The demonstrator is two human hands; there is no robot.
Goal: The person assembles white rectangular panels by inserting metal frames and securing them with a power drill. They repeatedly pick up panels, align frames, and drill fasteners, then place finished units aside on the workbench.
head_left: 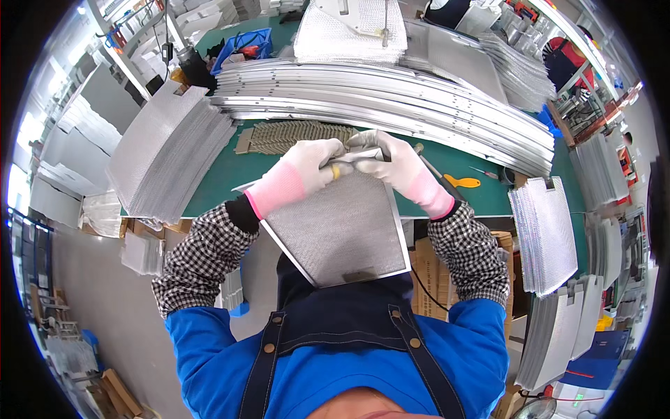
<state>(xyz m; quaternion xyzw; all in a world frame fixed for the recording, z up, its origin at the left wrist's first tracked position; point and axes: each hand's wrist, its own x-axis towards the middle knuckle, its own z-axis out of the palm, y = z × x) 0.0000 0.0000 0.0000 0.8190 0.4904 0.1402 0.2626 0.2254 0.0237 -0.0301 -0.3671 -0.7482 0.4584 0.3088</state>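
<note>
A grey mesh filter panel (pixel 335 227) with a thin silver frame tilts down from the bench edge toward my apron. Over its far edge, both gloved hands come together. My left hand (pixel 307 167) is closed, its fingertips pinching a small silver metal piece (pixel 361 156) at that edge. From the other side, my right hand (pixel 391 162) is closed on the same piece, thumb and fingers bent round it. The gloves partly hide how the piece meets the frame. Just beyond my left hand lies a row of small tan metal brackets (pixel 289 135).
Long silver metal strips (pixel 391 105) span the back of the green bench (pixel 227 178). Mesh sheets stand stacked at the left (pixel 164 150) and right (pixel 548 234). An orange-handled tool (pixel 464 182) lies right of my hand. A blue bin (pixel 244 47) sits at the back left.
</note>
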